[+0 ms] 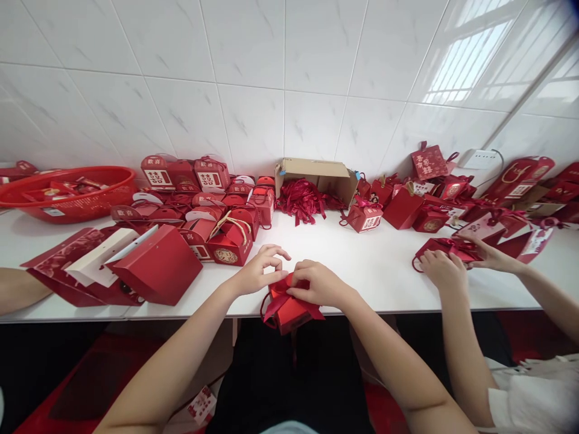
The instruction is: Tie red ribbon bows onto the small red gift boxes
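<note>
In front of me a small red gift box (289, 316) rests at the table's front edge, jutting a little over it. Dark red ribbon (274, 305) lies across its top, with ends hanging at both sides. My left hand (259, 269) is at the ribbon from the left, thumb and a finger bent together by it, the other fingers raised. My right hand (320, 283) pinches the ribbon on top of the box from the right. The exact spot under the fingertips is partly hidden.
Behind my hands stands an open cardboard box (316, 168) heaped with red ribbons (302, 199). Red gift boxes (228, 244) and bags (156, 265) crowd the left, near a red plastic basket (90, 208). At right a co-worker's hands (446, 271) handle another red box.
</note>
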A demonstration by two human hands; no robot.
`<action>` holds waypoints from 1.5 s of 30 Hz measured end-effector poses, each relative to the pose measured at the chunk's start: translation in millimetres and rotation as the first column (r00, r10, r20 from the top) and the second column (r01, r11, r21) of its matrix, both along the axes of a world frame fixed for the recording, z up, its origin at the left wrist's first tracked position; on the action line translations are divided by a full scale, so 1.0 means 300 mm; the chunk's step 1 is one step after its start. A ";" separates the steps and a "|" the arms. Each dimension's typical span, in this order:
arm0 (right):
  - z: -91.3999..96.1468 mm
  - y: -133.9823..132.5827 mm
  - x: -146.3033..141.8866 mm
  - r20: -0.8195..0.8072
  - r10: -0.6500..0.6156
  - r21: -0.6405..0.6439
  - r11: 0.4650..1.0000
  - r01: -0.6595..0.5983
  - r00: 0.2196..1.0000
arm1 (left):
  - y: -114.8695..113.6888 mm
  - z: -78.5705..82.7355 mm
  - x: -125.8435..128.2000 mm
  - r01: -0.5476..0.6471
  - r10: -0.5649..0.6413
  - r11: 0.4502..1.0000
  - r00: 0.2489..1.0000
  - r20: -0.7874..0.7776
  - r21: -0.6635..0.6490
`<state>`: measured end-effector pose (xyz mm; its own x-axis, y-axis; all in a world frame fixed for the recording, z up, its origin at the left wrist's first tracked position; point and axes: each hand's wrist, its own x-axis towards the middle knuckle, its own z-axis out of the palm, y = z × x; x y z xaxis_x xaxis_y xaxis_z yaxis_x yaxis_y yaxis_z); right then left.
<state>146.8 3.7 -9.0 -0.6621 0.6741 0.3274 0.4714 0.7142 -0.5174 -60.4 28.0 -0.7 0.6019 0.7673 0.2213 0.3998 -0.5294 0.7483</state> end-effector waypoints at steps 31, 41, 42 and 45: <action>-0.061 -0.021 0.111 -0.370 -0.294 -0.399 0.907 0.135 0.882 | -0.078 -0.064 0.064 -0.109 0.157 0.967 0.967 0.201 -0.230; -0.095 0.008 0.105 -0.393 -0.367 -0.410 0.891 0.196 0.843 | -0.075 -0.080 0.068 -0.140 0.181 0.968 0.965 0.192 -0.207; -0.101 0.007 0.106 -0.392 -0.375 -0.410 0.889 0.205 0.840 | -0.074 -0.082 0.069 -0.138 0.179 0.968 0.965 0.192 -0.210; -0.112 0.003 0.108 -0.394 -0.390 -0.410 0.885 0.221 0.832 | -0.072 -0.093 0.073 -0.129 0.182 0.963 0.959 0.217 -0.236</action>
